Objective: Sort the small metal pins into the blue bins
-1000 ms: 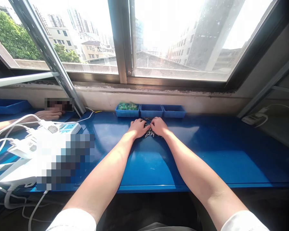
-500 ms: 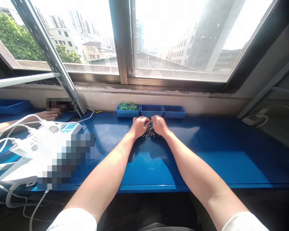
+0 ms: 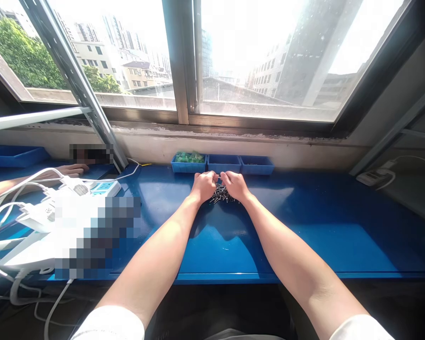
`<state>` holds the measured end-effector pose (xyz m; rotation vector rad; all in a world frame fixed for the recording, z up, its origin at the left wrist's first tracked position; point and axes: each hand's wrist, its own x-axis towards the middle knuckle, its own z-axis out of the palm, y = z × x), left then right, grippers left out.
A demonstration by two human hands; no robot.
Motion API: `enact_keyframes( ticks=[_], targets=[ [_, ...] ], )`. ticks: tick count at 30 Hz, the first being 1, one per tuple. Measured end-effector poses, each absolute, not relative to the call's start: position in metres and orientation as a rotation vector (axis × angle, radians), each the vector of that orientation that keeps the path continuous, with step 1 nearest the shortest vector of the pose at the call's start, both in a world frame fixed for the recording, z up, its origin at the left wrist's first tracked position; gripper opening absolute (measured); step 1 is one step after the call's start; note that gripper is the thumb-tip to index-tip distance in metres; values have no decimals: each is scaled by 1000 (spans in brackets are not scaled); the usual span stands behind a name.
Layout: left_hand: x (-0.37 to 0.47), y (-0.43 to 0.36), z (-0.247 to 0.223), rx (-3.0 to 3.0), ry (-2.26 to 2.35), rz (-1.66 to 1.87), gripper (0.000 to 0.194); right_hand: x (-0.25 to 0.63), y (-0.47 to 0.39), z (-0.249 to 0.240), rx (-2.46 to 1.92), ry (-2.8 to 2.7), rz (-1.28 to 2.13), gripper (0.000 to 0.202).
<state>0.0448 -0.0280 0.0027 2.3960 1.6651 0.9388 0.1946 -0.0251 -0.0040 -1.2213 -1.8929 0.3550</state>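
A pile of small dark and silvery metal pieces, like screws, (image 3: 222, 194) lies on the blue table (image 3: 216, 245). Over its left side is my left hand (image 3: 204, 185), fingers closed in a pinch. My right hand (image 3: 235, 185) is pinched closed over the pile's right side. The fingertips of both hands nearly meet at a tiny item between them, too small to name. Just behind the hands stand a blue bin with green packets (image 3: 189, 163), a middle blue bin (image 3: 224, 164) and a right blue bin (image 3: 257, 165).
At the left are a white power strip (image 3: 106, 188) with plugs and cables, and a pixelated area. Beyond them, another person's hand (image 3: 72, 170) rests near a blue tray (image 3: 17, 156). A metal post (image 3: 88, 99) rises at the left; a window spans the back.
My fingertips have drawn slightly apart and sit a little higher above the pile. The other person's hand has shifted slightly. The bins have not moved on the table.
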Motion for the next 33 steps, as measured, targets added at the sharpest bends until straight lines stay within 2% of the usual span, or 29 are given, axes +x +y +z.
enact_keyframes(
  ticks=[4, 11, 15, 20, 25, 33],
  targets=[
    [44, -26, 2, 2377, 1686, 956, 25, 195, -25, -5, -1075, -1874, 430, 22],
    [44, -27, 2, 2340, 1628, 962, 37, 194, -30, -1, -1184, -1935, 385, 24],
    [43, -26, 0, 2284, 1536, 1076, 36, 193, -30, -2, -1157, -1915, 416, 27],
    [42, -23, -2, 2230, 1522, 1112, 32, 193, -23, -4, -1013, -1711, 684, 18],
    [43, -25, 1, 2163, 1520, 1105, 31, 198, -25, 2, -929, -1513, 1007, 23],
    [35, -20, 2, 1950, 1844, 1198, 29, 214, -18, 3, -977, -1408, 918, 37]
  ],
)
